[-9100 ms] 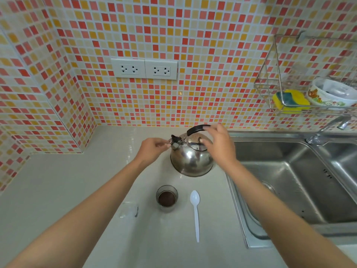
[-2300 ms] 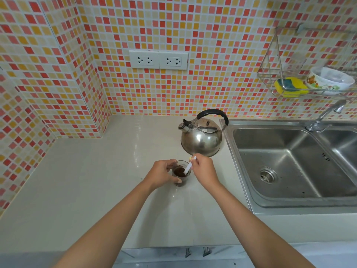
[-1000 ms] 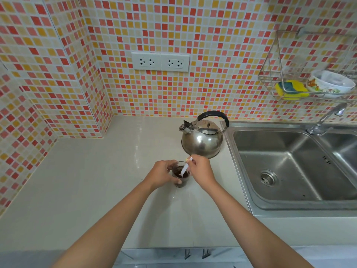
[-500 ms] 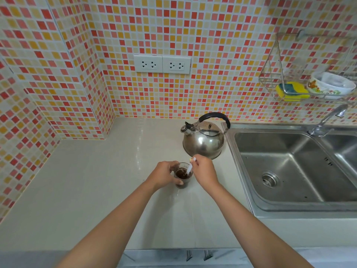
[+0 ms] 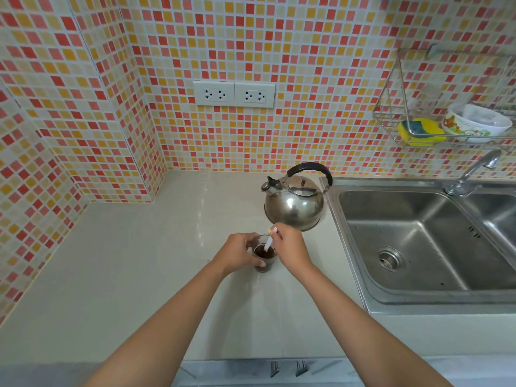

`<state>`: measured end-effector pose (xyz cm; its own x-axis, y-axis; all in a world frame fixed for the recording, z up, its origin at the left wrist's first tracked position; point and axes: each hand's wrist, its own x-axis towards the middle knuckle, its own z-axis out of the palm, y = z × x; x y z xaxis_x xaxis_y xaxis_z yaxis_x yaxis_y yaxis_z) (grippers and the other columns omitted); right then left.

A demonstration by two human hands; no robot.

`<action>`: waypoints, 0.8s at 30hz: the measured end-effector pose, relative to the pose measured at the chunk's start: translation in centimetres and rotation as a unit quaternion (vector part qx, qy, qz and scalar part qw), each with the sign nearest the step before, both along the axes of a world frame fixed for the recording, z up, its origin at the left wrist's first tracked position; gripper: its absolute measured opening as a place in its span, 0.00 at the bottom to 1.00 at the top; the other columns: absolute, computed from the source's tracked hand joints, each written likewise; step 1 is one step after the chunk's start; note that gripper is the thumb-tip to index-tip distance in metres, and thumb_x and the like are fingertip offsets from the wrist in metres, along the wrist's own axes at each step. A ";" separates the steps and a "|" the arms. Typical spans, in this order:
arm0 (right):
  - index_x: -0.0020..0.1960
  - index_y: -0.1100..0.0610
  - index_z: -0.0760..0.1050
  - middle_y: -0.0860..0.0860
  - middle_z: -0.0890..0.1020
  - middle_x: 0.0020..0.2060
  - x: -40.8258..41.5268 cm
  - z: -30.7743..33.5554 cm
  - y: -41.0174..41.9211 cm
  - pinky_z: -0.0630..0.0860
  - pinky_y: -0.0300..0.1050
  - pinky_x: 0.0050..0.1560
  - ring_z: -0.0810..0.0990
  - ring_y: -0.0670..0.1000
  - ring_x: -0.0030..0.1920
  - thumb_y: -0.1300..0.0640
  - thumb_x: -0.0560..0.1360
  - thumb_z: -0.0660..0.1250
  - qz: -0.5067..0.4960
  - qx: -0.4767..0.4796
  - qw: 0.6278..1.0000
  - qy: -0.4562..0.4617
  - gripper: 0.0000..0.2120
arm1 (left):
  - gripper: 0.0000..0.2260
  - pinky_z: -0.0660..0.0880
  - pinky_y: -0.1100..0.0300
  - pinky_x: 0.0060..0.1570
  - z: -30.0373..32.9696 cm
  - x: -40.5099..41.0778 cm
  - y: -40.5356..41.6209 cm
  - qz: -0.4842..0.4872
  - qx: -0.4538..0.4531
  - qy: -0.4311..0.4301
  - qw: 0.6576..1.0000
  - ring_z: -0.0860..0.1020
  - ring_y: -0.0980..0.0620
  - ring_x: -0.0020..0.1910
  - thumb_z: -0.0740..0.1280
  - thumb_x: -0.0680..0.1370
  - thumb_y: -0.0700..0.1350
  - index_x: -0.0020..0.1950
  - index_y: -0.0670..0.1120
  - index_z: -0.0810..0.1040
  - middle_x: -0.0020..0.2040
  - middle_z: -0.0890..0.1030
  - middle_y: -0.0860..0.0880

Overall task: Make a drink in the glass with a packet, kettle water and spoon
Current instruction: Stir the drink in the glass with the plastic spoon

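A small clear glass [image 5: 265, 264] of dark brown drink stands on the pale counter [image 5: 139, 261]. My left hand [image 5: 238, 252] wraps around its left side. My right hand [image 5: 290, 248] pinches the handle of a white plastic spoon [image 5: 269, 241], whose bowl dips into the dark liquid. The steel kettle [image 5: 294, 203] with a black handle stands just behind the glass, lid on, spout to the left. No packet is in sight.
A steel sink [image 5: 418, 238] lies to the right with a tap [image 5: 472, 174] at its back. Above it a wire rack [image 5: 391, 118] holds a yellow sponge [image 5: 420, 132] and a bowl [image 5: 474, 122]. Two wall sockets [image 5: 234, 94] sit on the tiled wall.
My hands have stayed at the glass while the spoon shifts slightly inside the drink. Nine seconds ago both hands were on the kettle and the spoon lay on the counter.
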<state>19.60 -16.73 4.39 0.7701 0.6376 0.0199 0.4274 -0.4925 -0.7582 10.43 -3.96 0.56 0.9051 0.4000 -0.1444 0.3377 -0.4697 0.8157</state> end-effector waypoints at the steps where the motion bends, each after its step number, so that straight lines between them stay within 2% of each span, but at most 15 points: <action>1: 0.46 0.64 0.76 0.60 0.82 0.41 0.2 -0.1 -0.2 0.75 0.52 0.45 0.79 0.60 0.44 0.60 0.79 0.58 -0.007 -0.004 1.000 -0.007 0.11 | 0.16 0.74 0.63 0.44 0.0 0.0 0.0 0.002 0.000 0.001 1.000 0.76 0.70 0.35 0.80 0.59 0.43 0.40 0.55 0.80 0.37 0.80 0.60; 3: 0.45 0.64 0.76 0.59 0.82 0.41 0.3 -0.3 -0.4 0.75 0.51 0.45 0.79 0.59 0.44 0.61 0.78 0.58 -0.022 -0.010 1.000 -0.011 0.10 | 0.18 0.75 0.64 0.46 -0.1 0.1 0.0 0.010 -0.007 0.004 1.000 0.77 0.68 0.39 0.80 0.59 0.42 0.45 0.53 0.82 0.40 0.81 0.59; 5: 0.41 0.62 0.75 0.57 0.80 0.37 0.1 -0.4 -0.2 0.75 0.50 0.43 0.79 0.59 0.42 0.61 0.78 0.59 -0.019 -0.001 1.000 0.013 0.10 | 0.19 0.74 0.66 0.45 -0.1 0.1 0.0 0.009 -0.006 0.008 1.000 0.78 0.67 0.40 0.80 0.59 0.43 0.47 0.52 0.82 0.41 0.82 0.60; 7: 0.38 0.59 0.73 0.52 0.76 0.32 -0.2 -0.3 0.1 0.73 0.48 0.41 0.77 0.57 0.39 0.61 0.77 0.60 -0.006 0.011 1.000 0.026 0.10 | 0.17 0.74 0.72 0.42 0.1 0.1 -0.1 0.002 -0.002 0.011 1.000 0.77 0.70 0.38 0.80 0.59 0.43 0.45 0.54 0.81 0.38 0.82 0.62; 9: 0.41 0.60 0.75 0.52 0.76 0.34 0.1 -0.2 0.1 0.72 0.47 0.42 0.76 0.55 0.40 0.61 0.78 0.60 0.000 0.005 1.000 0.012 0.09 | 0.17 0.71 0.77 0.37 0.2 0.0 -0.1 -0.001 -0.007 0.008 1.000 0.76 0.72 0.36 0.80 0.59 0.41 0.40 0.58 0.80 0.35 0.81 0.65; 11: 0.44 0.62 0.76 0.56 0.80 0.38 0.6 -0.3 -0.2 0.73 0.47 0.43 0.77 0.56 0.42 0.60 0.78 0.59 -0.013 -0.007 1.000 -0.007 0.09 | 0.17 0.73 0.75 0.40 0.1 0.1 -0.1 0.004 -0.013 0.007 1.000 0.77 0.70 0.38 0.80 0.59 0.41 0.42 0.56 0.80 0.38 0.82 0.62; 13: 0.45 0.62 0.77 0.58 0.81 0.40 0.7 -0.4 -0.3 0.74 0.48 0.44 0.78 0.57 0.43 0.61 0.78 0.59 -0.022 -0.011 1.000 0.002 0.09 | 0.18 0.75 0.67 0.46 -0.1 0.1 0.0 0.008 -0.013 0.008 1.000 0.77 0.68 0.41 0.80 0.60 0.41 0.47 0.51 0.82 0.42 0.83 0.58; 15: 0.41 0.60 0.76 0.56 0.78 0.35 0.4 -0.4 -0.1 0.74 0.48 0.42 0.78 0.57 0.40 0.62 0.77 0.60 -0.011 0.008 0.999 0.032 0.09 | 0.20 0.74 0.68 0.46 -0.1 0.1 0.0 0.010 -0.017 0.006 1.000 0.78 0.69 0.42 0.80 0.60 0.41 0.50 0.49 0.82 0.43 0.83 0.59; 17: 0.39 0.58 0.74 0.52 0.76 0.32 0.1 -0.3 0.0 0.72 0.46 0.41 0.75 0.53 0.36 0.61 0.77 0.61 0.011 0.024 0.999 0.033 0.09 | 0.21 0.74 0.66 0.47 0.0 0.1 -0.1 0.010 -0.015 0.006 1.000 0.79 0.64 0.44 0.81 0.60 0.41 0.51 0.47 0.82 0.44 0.82 0.57; 19: 0.41 0.61 0.75 0.53 0.75 0.33 0.4 -0.2 -0.1 0.70 0.45 0.40 0.73 0.52 0.36 0.61 0.78 0.60 0.035 0.021 0.999 0.008 0.09 | 0.19 0.74 0.63 0.48 0.1 0.1 -0.1 0.008 -0.012 0.008 1.000 0.78 0.60 0.43 0.80 0.60 0.40 0.49 0.47 0.81 0.43 0.81 0.55; 22: 0.42 0.64 0.75 0.56 0.78 0.35 1.0 -0.3 -0.6 0.71 0.48 0.40 0.75 0.55 0.38 0.60 0.78 0.59 0.050 -0.001 0.998 -0.033 0.10 | 0.16 0.72 0.67 0.44 0.3 0.0 -0.2 0.002 -0.013 0.013 1.000 0.75 0.68 0.36 0.80 0.60 0.40 0.41 0.54 0.80 0.36 0.79 0.62; 24: 0.42 0.64 0.75 0.57 0.79 0.36 1.0 -0.4 -0.6 0.71 0.47 0.39 0.76 0.56 0.39 0.60 0.78 0.59 0.037 -0.011 0.999 -0.028 0.11 | 0.17 0.72 0.70 0.42 0.4 0.0 -0.3 0.004 -0.012 0.015 1.000 0.75 0.73 0.34 0.79 0.60 0.39 0.39 0.57 0.79 0.33 0.79 0.66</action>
